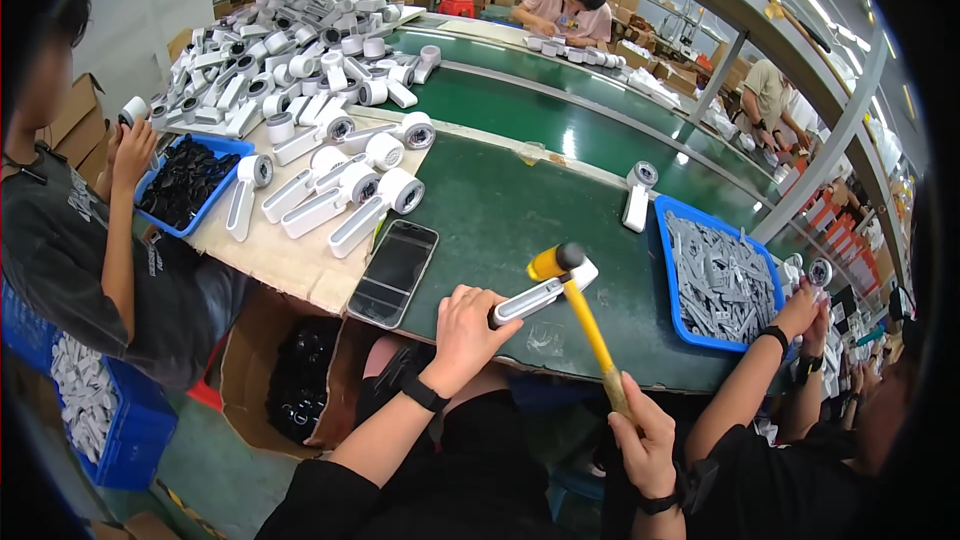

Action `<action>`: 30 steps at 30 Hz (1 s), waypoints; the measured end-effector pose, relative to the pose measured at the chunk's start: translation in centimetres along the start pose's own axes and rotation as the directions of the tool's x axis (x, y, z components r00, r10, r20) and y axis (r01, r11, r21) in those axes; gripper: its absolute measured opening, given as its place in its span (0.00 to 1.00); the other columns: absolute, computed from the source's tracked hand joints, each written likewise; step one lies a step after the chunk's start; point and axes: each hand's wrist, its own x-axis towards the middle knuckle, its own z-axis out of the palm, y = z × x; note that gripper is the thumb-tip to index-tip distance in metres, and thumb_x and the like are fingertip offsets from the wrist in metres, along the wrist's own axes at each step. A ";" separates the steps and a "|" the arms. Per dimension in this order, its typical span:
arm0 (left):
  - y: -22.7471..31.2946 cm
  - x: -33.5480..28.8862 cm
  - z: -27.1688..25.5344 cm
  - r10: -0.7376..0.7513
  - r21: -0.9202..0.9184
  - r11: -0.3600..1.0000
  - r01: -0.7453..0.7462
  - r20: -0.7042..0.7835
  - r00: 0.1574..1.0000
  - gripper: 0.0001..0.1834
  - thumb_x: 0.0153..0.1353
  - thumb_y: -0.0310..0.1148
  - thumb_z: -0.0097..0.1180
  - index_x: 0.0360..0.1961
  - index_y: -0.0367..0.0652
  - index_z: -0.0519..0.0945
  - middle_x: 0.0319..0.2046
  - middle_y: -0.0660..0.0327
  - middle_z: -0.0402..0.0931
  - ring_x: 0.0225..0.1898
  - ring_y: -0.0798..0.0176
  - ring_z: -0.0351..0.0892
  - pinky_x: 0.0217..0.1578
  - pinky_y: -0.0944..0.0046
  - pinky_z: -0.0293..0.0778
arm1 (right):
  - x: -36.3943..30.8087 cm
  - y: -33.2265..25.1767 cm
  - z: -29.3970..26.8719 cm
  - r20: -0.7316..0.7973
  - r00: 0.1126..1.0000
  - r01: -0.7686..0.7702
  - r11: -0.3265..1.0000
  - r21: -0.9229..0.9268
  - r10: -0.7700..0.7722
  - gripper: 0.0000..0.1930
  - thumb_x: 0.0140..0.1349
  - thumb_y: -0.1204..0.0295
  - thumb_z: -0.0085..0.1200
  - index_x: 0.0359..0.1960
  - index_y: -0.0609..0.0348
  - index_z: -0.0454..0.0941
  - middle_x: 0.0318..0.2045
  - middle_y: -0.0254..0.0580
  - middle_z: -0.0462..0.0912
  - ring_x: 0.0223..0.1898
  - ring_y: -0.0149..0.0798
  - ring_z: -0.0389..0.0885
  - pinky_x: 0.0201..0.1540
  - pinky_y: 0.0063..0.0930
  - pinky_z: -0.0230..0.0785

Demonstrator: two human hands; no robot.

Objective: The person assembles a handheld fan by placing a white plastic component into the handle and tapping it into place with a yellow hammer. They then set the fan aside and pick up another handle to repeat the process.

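Note:
My left hand (470, 325) is closed around the near end of a white handheld device with a grey strip (535, 301), held at the front edge of the green worktable. In my right hand (648, 437) is the handle of a yellow hammer (588, 322) with a black striking face. Its head hovers over the far part of the device and hides some of it; whether the two touch, I cannot tell. Beside my left hand lies a dark smartphone (395, 273). Another white device with a round head (638, 196) rests farther back on the green top.
Several similar devices (340, 195) lie at left, before a large heap (290, 60). A blue tray of grey strips (664, 240) stands right; a blue tray of black parts (243, 148) stands left. Co-workers sit on both sides, one holding a white piece (134, 110). An open carton (240, 380) is below.

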 end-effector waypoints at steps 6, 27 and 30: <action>-0.5 -0.2 0.7 -0.025 0.044 0.999 0.026 -0.013 1.000 0.15 0.46 0.41 0.72 0.30 0.45 0.83 0.28 0.62 0.76 0.40 0.55 0.74 0.41 0.56 0.64 | 0.5 -0.8 0.1 0.171 0.983 -0.048 0.993 -0.104 0.065 0.26 0.60 0.82 0.59 0.63 0.61 0.74 0.26 0.44 0.73 0.26 0.40 0.74 0.32 0.28 0.68; 0.2 0.1 0.4 -0.022 0.081 0.996 0.026 -0.049 0.999 0.14 0.45 0.40 0.73 0.28 0.46 0.83 0.27 0.62 0.72 0.40 0.56 0.71 0.40 0.57 0.63 | 0.0 -0.1 0.5 0.150 0.988 -0.010 0.987 -0.158 0.034 0.28 0.59 0.81 0.61 0.64 0.59 0.74 0.24 0.41 0.70 0.23 0.37 0.70 0.28 0.28 0.64; -0.2 -0.1 0.6 -0.042 0.066 0.997 0.045 -0.046 0.998 0.13 0.45 0.40 0.73 0.29 0.47 0.84 0.28 0.63 0.74 0.41 0.57 0.72 0.40 0.57 0.64 | -0.2 -0.1 -0.1 0.133 0.989 -0.043 0.993 -0.108 0.057 0.28 0.59 0.82 0.60 0.63 0.61 0.73 0.26 0.43 0.73 0.26 0.35 0.72 0.32 0.27 0.65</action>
